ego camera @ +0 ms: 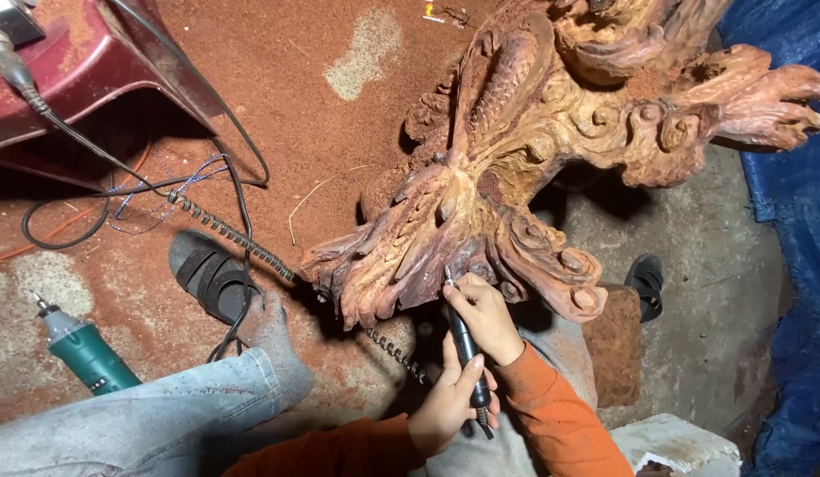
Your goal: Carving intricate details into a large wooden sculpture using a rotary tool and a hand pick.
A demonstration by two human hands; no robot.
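A large reddish-brown wood carving (533, 150) with curls and feather-like folds stands in front of me, reaching from the top right down to the middle. Both hands hold a black pen-shaped rotary handpiece (463, 340). My right hand (485, 314) grips it near the tip, whose bit touches the lower edge of the carving. My left hand (445, 402) wraps the rear end of the handpiece. Orange sleeves cover both forearms.
A coiled flexible shaft (233, 234) runs from the handpiece across the sawdust-covered floor toward a dark red machine (83, 71) at top left. A green power tool (83, 349) lies at left. My sandalled foot (211, 274) rests nearby. A blue tarp (794, 265) hangs at right.
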